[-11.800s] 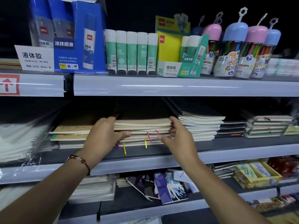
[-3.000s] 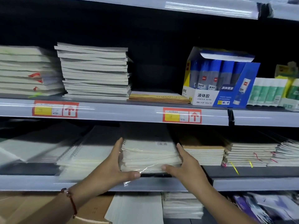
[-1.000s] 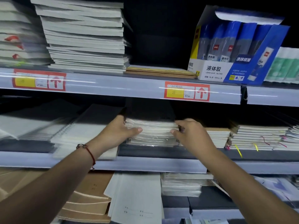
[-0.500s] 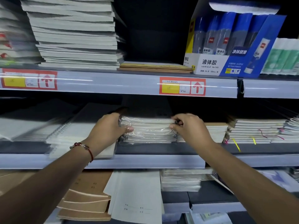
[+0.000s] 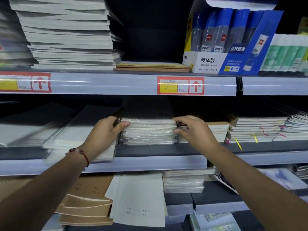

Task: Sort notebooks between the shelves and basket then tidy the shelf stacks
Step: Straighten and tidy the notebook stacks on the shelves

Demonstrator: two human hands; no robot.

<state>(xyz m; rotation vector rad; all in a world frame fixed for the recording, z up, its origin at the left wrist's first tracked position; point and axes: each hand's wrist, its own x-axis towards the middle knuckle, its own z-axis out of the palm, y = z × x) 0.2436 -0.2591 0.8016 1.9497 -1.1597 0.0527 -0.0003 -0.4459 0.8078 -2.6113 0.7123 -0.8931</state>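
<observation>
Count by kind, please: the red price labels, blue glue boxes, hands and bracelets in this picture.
Red price labels: 2
Blue glue box: 1
Hands on the wrapped notebook stack: 2, left hand, right hand
Bracelet: 1
Total: 6

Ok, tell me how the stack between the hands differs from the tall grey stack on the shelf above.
The plastic-wrapped notebook stack sits on the middle shelf, held at its sides by the left hand and right hand; the tall grey notebook stack stands untouched on the upper shelf. The wrapped stack is shorter, with shiny film over cream edges; the grey one is bare and much taller. Both lie flat.
</observation>
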